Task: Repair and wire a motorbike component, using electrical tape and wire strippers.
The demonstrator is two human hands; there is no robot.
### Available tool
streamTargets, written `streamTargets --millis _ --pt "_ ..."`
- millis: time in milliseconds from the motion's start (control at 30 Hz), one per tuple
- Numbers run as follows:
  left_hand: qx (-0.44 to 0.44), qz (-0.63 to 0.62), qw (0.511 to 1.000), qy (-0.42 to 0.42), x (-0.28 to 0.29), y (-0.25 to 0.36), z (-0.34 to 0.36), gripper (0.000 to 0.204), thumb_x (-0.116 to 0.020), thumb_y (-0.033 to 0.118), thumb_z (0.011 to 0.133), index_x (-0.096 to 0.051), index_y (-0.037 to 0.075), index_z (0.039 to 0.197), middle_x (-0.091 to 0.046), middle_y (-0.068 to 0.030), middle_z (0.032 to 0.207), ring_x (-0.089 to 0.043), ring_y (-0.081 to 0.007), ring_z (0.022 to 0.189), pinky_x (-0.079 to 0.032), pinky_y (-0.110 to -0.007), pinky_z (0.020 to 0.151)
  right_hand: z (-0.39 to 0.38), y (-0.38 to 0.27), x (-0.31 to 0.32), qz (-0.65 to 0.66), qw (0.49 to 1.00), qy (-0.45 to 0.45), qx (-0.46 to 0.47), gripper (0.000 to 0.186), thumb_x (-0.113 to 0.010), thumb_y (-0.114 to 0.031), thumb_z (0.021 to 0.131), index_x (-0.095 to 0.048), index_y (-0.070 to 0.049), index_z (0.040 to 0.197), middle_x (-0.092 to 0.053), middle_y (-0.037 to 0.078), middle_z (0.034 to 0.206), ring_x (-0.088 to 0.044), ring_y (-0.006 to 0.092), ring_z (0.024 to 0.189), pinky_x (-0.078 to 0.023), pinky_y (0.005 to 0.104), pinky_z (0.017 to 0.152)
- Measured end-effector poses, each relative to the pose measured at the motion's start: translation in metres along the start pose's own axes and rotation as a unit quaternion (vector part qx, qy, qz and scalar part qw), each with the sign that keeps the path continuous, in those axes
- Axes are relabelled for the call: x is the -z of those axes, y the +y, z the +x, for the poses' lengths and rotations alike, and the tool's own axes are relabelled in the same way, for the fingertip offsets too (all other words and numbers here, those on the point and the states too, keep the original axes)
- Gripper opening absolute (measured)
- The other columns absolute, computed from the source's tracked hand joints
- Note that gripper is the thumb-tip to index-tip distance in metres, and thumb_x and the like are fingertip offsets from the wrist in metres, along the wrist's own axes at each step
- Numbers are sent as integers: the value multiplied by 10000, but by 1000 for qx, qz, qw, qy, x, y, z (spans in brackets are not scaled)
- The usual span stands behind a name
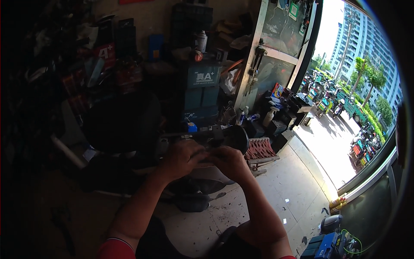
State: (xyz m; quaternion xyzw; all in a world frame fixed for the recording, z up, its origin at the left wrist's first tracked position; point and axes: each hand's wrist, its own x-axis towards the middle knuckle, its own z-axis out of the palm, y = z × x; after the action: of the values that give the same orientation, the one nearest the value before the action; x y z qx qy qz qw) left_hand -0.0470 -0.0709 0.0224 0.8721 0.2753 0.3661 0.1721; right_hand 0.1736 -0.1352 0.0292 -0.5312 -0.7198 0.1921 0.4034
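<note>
My left hand (183,158) and my right hand (229,161) meet over the middle of a dark scooter (202,178), fingers bent inward and almost touching. Both hands look closed in a pinch; what lies between the fingertips is too dark and small to make out. Just beyond them runs a dark bar-like part (194,134) of the scooter. The scooter's broad black seat (123,125) is off to the left. Below my hands, a black rounded part like a mirror (192,203) juts toward me.
Stacked battery boxes (202,93) stand behind the scooter, a spray can (202,41) on top. A red-strapped rack (261,149) and a spray bottle (270,116) are right of my hands. Scraps dot the tiled floor (276,194); a blue-and-black unit (325,246) sits lower right, near the open doorway.
</note>
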Motion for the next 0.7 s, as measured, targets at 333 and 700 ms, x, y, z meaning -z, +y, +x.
streamTargets --millis 333,700 --pt "-52 43 998 17 -6 15 -10 227 -792 67 856 -652 50 1033 -714 -152 975 -734 -337 856 -572 -437 706 4 22 2 52 992 -71 93 252 -764 -183 957 -729 -28 1154 -744 146 1020 -737 241 974 -570 362 858" --pt "-110 62 991 48 -25 9 -1 305 -843 215 847 -624 62 995 -702 -140 796 -699 -364 692 -517 -461 598 4 23 10 14 995 -92 39 346 -710 -282 989 -721 1 1188 -740 190 1097 -728 308 1013 -574 398 878"
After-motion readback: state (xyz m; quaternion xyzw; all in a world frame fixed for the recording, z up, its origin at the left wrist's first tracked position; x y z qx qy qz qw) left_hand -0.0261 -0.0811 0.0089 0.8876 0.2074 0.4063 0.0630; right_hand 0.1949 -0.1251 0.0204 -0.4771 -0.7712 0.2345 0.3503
